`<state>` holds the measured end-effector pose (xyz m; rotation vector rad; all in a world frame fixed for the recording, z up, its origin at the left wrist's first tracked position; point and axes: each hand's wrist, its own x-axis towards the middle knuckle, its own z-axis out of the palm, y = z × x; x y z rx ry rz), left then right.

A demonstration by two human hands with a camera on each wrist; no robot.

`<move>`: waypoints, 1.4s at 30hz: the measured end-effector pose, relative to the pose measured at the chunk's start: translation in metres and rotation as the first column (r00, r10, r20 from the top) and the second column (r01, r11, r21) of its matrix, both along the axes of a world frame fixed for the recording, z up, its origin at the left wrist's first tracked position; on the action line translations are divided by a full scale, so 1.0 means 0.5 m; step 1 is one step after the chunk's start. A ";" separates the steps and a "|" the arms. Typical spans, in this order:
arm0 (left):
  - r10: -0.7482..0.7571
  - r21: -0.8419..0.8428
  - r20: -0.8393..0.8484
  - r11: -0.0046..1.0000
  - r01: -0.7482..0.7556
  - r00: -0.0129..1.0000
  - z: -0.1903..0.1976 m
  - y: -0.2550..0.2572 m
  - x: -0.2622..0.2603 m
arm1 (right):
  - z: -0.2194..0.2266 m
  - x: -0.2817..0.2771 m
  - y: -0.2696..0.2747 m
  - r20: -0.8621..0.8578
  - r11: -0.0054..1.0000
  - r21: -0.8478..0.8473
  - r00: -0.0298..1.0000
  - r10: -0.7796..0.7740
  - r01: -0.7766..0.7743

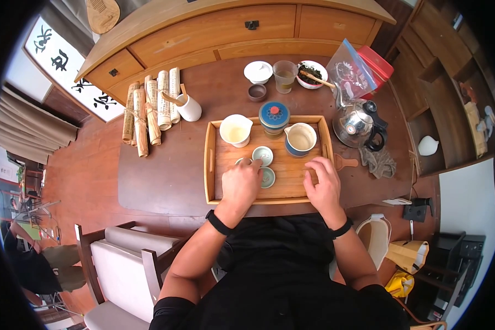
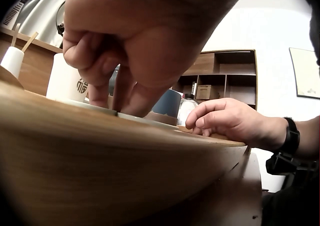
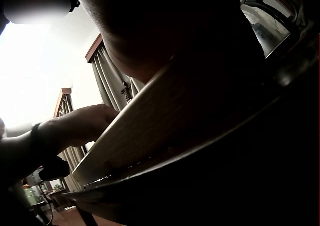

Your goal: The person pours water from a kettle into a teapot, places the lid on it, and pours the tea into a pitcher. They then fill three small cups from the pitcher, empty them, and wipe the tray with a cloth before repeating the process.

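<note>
Three small pale-green teacups point(image 1: 267, 177) stand close together on the wooden tray point(image 1: 242, 201). My left hand point(image 1: 241, 184) is over them, thumb and fingers reaching down to pinch at a rim; its fingers partly cover the leftmost cup. In the left wrist view those fingertips dip behind the tray's edge, between two pale rims. My right hand point(image 1: 322, 184) hovers by the tray's right side, fingers loosely bent, holding nothing. Behind the cups are a white pitcher point(image 1: 236, 131) of pale yellow liquid, a blue lidded jar point(image 1: 274, 117) and a blue-and-cream spouted pitcher point(image 1: 300, 139).
Right of the tray stand a steel kettle point(image 1: 354, 126) and a crumpled grey cloth point(image 1: 379, 162). A bowl of dark leaves point(image 1: 312, 72), a glass point(image 1: 285, 76) and a small brown cup point(image 1: 257, 92) are behind it. Bamboo scrolls point(image 1: 140, 118) and a white utensil holder point(image 1: 189, 109) lie left.
</note>
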<state>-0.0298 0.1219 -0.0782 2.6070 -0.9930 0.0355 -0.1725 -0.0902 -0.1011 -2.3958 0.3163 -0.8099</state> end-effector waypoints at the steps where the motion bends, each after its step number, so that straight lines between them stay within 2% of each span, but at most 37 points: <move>1: -0.008 0.019 0.021 1.000 0.007 1.000 0.005 -0.001 0.001 | 0.001 0.001 -0.001 0.009 1.000 -0.010 1.000 -0.001 0.001; 3: -0.023 0.037 0.045 0.999 0.021 0.999 0.030 -0.009 0.001 | 0.002 0.000 -0.001 0.015 1.000 -0.007 1.000 -0.003 0.003; 6: -0.006 -0.014 0.063 1.000 0.006 0.998 0.114 -0.032 0.016 | 0.000 0.001 0.000 0.022 1.000 0.000 1.000 -0.009 0.009; 8: -0.060 -0.184 0.137 0.979 0.085 0.989 0.158 -0.061 0.065 | 0.000 -0.001 0.001 0.026 1.000 0.002 1.000 -0.014 0.014; 12: -0.116 -0.214 0.199 0.964 0.158 0.973 0.190 -0.139 0.163 | 0.000 -0.003 0.001 0.033 1.000 0.025 0.999 -0.014 0.014; 14: -0.177 -0.051 0.110 0.982 0.183 0.978 0.193 -0.165 0.190 | -0.003 -0.003 0.000 0.045 0.999 0.027 0.999 -0.019 0.017; 15: -0.180 -0.050 0.114 0.981 0.187 0.977 0.203 -0.178 0.198 | -0.005 -0.004 -0.001 0.047 0.999 0.032 0.999 -0.016 0.014; 17: -0.119 0.197 -0.160 0.969 0.149 0.980 0.222 -0.200 0.208 | -0.005 -0.004 -0.004 0.054 0.999 0.037 0.998 -0.017 0.015; 21: -0.132 0.217 -0.134 0.963 0.159 0.982 0.217 -0.201 0.212 | -0.009 -0.005 -0.002 0.070 0.999 0.043 0.997 -0.018 0.015; 23: -0.155 0.057 -0.030 0.986 0.156 0.988 0.221 -0.189 0.207 | -0.007 -0.005 -0.004 0.075 0.998 0.048 0.997 -0.030 0.026; 26: -0.126 0.020 -0.058 0.992 0.128 0.990 0.280 -0.189 0.193 | -0.003 -0.007 -0.006 0.076 0.998 0.064 0.997 -0.020 0.015; 27: -0.152 -0.046 -0.008 0.987 0.151 0.988 0.294 -0.186 0.180 | -0.003 -0.007 -0.006 0.080 0.998 0.065 0.997 -0.013 0.008; 28: -0.162 -0.043 -0.011 0.986 0.162 0.987 0.310 -0.189 0.164 | -0.002 -0.007 -0.006 0.084 0.998 0.065 0.996 -0.004 -0.002; 30: -0.194 -0.090 -0.073 0.978 0.188 0.978 0.330 -0.197 0.129 | 0.000 -0.008 -0.005 0.075 0.997 0.072 0.997 -0.012 0.006; 35: -0.335 -0.133 -0.039 0.935 0.327 0.941 0.231 -0.221 0.082 | -0.003 -0.008 -0.007 0.088 0.997 0.082 0.996 -0.012 0.005; 36: -0.337 -0.134 -0.040 0.935 0.329 0.941 0.219 -0.224 0.076 | -0.003 -0.009 -0.007 0.087 0.997 0.081 0.996 -0.014 0.007; 38: -0.264 -0.018 -0.113 0.964 0.264 0.958 0.201 -0.229 0.068 | -0.002 -0.009 -0.007 0.082 0.997 0.082 0.997 -0.014 0.008; 42: -0.235 0.017 -0.095 0.971 0.237 0.967 0.179 -0.227 0.067 | 0.000 -0.009 -0.007 0.084 0.996 0.087 0.996 -0.006 -0.002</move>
